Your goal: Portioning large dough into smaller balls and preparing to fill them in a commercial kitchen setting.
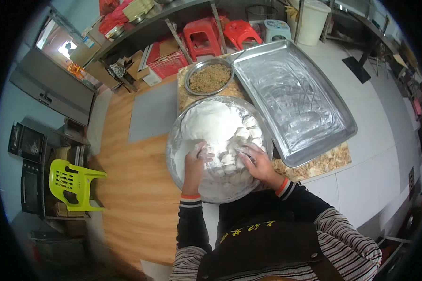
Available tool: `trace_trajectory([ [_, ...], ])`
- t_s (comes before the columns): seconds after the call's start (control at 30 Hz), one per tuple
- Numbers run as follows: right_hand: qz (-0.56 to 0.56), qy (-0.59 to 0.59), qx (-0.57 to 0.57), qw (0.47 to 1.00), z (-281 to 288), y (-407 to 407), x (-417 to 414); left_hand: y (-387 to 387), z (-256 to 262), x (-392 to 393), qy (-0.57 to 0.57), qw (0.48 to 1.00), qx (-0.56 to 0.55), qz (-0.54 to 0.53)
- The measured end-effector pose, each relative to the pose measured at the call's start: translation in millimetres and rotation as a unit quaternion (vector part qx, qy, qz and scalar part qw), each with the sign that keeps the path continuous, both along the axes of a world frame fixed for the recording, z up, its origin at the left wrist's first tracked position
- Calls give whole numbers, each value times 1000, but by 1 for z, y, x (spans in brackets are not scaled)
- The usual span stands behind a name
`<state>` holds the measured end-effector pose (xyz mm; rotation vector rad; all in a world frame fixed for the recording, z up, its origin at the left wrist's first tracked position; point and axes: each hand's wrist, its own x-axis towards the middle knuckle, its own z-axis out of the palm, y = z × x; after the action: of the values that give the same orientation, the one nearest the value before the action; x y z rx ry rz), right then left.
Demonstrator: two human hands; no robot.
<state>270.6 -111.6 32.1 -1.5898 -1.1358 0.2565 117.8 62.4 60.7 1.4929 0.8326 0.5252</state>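
In front of me stands a wide metal basin (174, 158), dusted with white flour. A large smooth mound of flour or floured dough (211, 121) fills its far left part. Several small floured dough pieces (228, 159) are heaped along the right and near side. My left hand (199, 154), white with flour, is inside the basin at the near edge of the mound, its fingers partly curled. Over the dough pieces on the right is my right hand (255, 159), fingers bent down among them. Whether either hand grips a piece is hidden.
Right of the basin lies a large flour-smeared metal tray (288, 95). A metal bowl of brown minced filling (210, 78) sits beyond the basin, on a marbled surface (316, 161). A wooden board (137, 175) extends left, near a lime-green plastic chair (70, 182). Red stools (203, 35) stand behind.
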Motion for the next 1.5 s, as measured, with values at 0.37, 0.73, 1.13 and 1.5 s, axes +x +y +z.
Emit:
trace_trajectory([
  [0.37,62,-34,-113,991,-9,-1,4,-28,-4,-50,10,987,-51,152],
  [0.73,-25,-61,-25,998,-4,10,0,-23,-28,-65,24,967,171,185],
  [1.13,21,-7,-69,997,-10,2,-3,5,17,18,86,952,295,-14],
  [1.5,66,33,-48,996,14,2,3,20,9,-21,228,913,336,-20],
])
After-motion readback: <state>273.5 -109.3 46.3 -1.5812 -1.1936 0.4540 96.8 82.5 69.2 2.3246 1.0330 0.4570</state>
